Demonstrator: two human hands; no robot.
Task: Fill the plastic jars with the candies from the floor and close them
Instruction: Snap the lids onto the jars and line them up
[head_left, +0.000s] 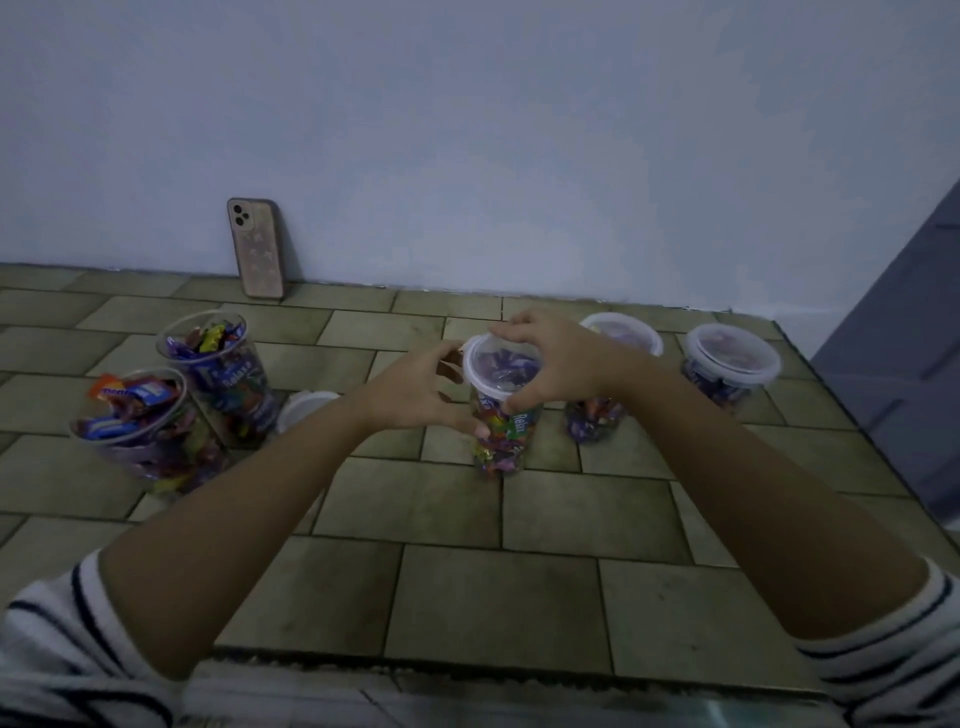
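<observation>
1. Far L: front open jar (135, 431), candies heaped past the rim, no lid. Just behind it is the back open jar (218, 374), also full. Both look ready to cap, IMO.
2. Spare lid (304, 408) lies flat on the floor (519, 597) just beside the back open jar, partly hidden by your L forearm. It's parked in easy reach for the next cap. Only one spare shows.
3. Phone (257, 249) leans on the wall at the back, well apart from the work.
4. Your left hand (415, 395): fingers curled round the side of the middle jar (501, 431), lowest fingertips on its body below the rim. It's prob. there to keep the jar from tipping or turning.
5. Middle jar stands upright on the floor btwn both hands, packed w/ candies. Its lid (496, 366) sits on top. Can't tell if it's snapped down all round.
6. Your right hand (553, 364): draped over the lid, fingers on the far edge, thumb at the near rim, clamped on it. So the step in hand is closing this jar.
7. R side: two capped jars, one (597, 415) just behind your R wrist, the other (727, 369) further R. These look done.
</observation>
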